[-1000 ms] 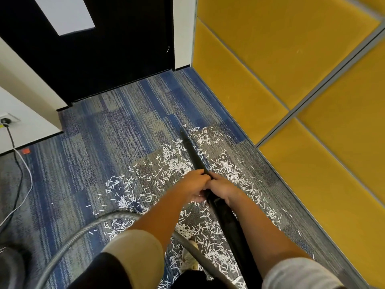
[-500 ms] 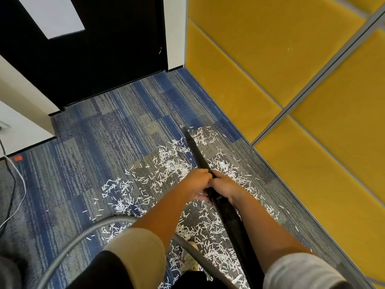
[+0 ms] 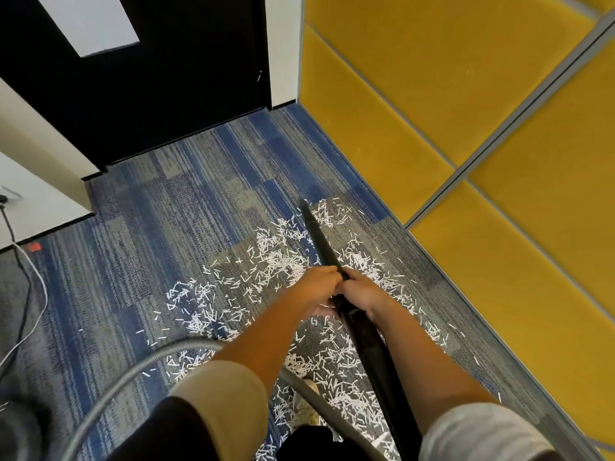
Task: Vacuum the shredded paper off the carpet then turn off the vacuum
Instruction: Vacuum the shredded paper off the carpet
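Much of the vacuum is out of sight

The black wand (image 3: 324, 247) is covered where the left hand (image 3: 317, 289) and right hand (image 3: 361, 291) close round it. Its lower end runs off the bottom edge, and its far tip is too smeared to make out the mouth. The grey hose (image 3: 186, 346) passes behind the left arm and leaves at the bottom. A dark rounded shape (image 3: 16, 427) in the bottom-left corner, perhaps the vacuum's body, is cut by two edges. The wall socket (image 3: 8, 194) is clipped at the left. The arms hide some of the shredded paper (image 3: 276, 261), and a shoe (image 3: 299, 415) shows only partly behind the hose.
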Tool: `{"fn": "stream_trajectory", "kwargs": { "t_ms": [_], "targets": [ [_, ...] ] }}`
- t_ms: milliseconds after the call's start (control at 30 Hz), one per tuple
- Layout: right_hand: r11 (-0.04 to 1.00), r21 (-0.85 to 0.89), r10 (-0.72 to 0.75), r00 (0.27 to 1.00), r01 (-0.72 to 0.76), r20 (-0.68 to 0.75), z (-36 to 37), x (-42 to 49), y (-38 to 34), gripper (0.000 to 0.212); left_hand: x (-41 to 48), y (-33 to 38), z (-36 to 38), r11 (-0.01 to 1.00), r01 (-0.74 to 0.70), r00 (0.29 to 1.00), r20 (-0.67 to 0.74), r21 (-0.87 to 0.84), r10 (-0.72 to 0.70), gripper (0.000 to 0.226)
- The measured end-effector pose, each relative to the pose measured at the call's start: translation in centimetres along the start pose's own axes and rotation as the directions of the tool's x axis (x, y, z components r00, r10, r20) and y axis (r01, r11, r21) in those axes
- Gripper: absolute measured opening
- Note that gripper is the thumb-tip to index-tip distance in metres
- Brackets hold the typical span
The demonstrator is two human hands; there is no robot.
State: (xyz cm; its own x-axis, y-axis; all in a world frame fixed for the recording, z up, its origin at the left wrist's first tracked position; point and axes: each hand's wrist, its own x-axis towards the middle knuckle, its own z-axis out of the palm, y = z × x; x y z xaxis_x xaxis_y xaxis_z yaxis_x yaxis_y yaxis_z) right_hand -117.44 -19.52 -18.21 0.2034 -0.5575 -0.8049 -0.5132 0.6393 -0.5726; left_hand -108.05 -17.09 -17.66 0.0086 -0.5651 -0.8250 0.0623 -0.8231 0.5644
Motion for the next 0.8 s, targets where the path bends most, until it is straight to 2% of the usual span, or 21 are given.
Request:
{"fn": "stream_trajectory", "kwargs": {
  "t_ms": [133, 433, 633, 733, 800],
  "targets": [
    [0.998, 0.064, 0.025, 0.999, -0.022, -0.041, -1.7, -0.5, 0.8, 0.039, 0.0, 0.4, 1.9, 1.0, -0.003, 0.999, 0.05, 0.025, 0.002, 0.036],
    [0.989, 0.144, 0.058, 0.985, -0.034, -0.16, -4.3, -0.8, 2.8, 0.06, 0.1, 1.0, 4.7, 0.998, -0.012, 0.996, 0.094, 0.064, 0.006, 0.038],
    [0.986, 0.163, 0.061, 0.988, -0.038, -0.144, -4.9, -1.0, 2.9, 0.037, 0.2, 1.1, 5.2, 0.996, -0.024, 0.996, 0.089, 0.09, 0.016, 0.038],
    [0.986, 0.163, 0.043, 0.989, -0.02, -0.138, -4.8, -1.6, 3.1, 0.027, 0.0, 1.0, 5.4, 0.994, -0.012, 0.995, 0.098, 0.105, 0.002, 0.029],
    [0.983, 0.186, 0.027, 0.99, -0.001, -0.135, -4.9, -2.2, 3.3, 0.03, -0.2, 0.8, 5.6, 0.992, -0.012, 0.994, 0.112, 0.124, -0.002, 0.026]
  ]
}}
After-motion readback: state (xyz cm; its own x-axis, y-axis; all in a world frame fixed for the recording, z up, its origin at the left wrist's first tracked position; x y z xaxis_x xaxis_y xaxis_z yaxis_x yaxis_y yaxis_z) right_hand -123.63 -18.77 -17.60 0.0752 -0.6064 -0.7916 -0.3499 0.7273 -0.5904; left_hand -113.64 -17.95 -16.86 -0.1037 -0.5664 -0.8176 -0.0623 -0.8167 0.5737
